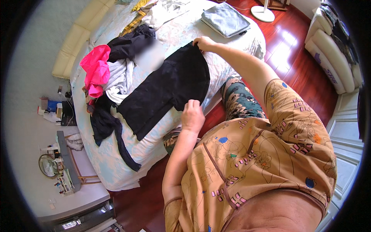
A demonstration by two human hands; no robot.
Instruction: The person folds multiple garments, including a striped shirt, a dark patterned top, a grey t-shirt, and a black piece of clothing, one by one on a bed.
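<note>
A black cloth garment (169, 82) lies stretched across the bed, one end towards me with a curved edge. My right hand (203, 44) pinches its upper corner at that end. At the lower corner of the same end, my left hand (193, 114) has its fingers closed on the fabric; the fingertips are partly hidden. Beyond the garment's far end are a grey and white cloth (120, 76), a bright pink cloth (97, 68) and a long black strip of clothing (123, 145). Another black garment (124, 45) is bunched farther up the bed.
Folded grey cloths (226, 18) are stacked on the bed (107, 171) near its upper right end. White cloth (166, 13) lies at the top. A white stand base (262, 14) is on the red wooden floor (278, 52), near a cream sofa (330, 55). A grey shelf (68, 162) holds small items.
</note>
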